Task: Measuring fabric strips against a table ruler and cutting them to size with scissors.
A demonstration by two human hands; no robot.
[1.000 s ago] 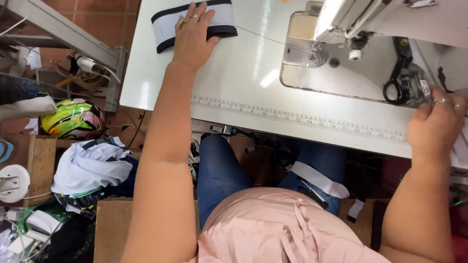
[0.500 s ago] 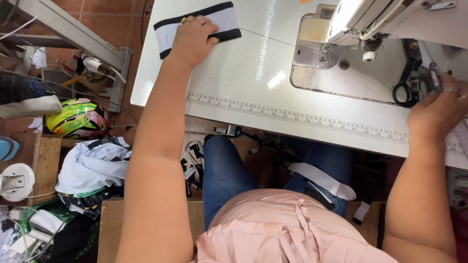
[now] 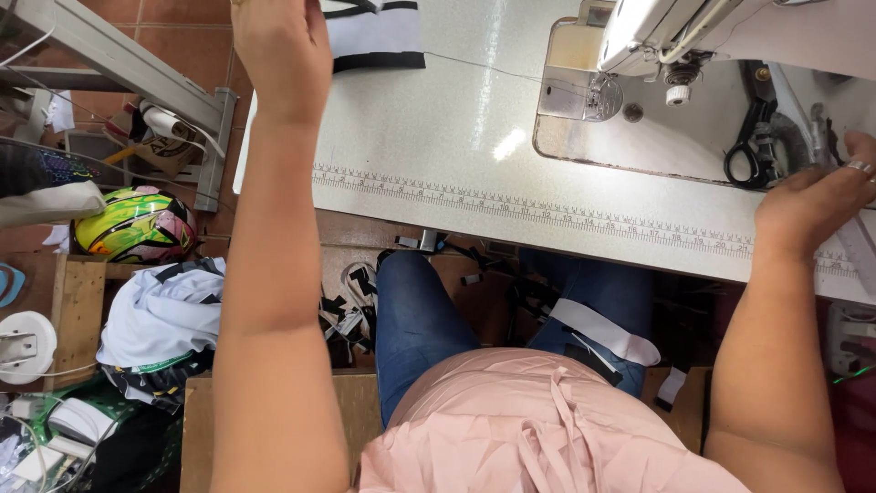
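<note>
My left hand (image 3: 279, 50) reaches to the far left corner of the white sewing table (image 3: 438, 155). It sits just left of a white fabric piece with black edges (image 3: 376, 35); its fingers run out of the top of the view. A thin thread runs from that piece to the sewing machine (image 3: 657, 36). My right hand (image 3: 812, 196), with a ring on it, rests at the table's right end beside black scissors (image 3: 748, 151). Its fingertips lie on a pale strip (image 3: 860, 251) at the edge of the view.
A ruler scale (image 3: 547, 212) runs along the table's front edge. On the floor at left lie a yellow-green helmet (image 3: 137, 224), a heap of white and dark cloth (image 3: 160, 319) and the table's metal leg (image 3: 119, 64). Fabric scraps lie under the table by my knees.
My left hand has slid off the white and black piece to its left side. My right hand stays at the table's right end.
</note>
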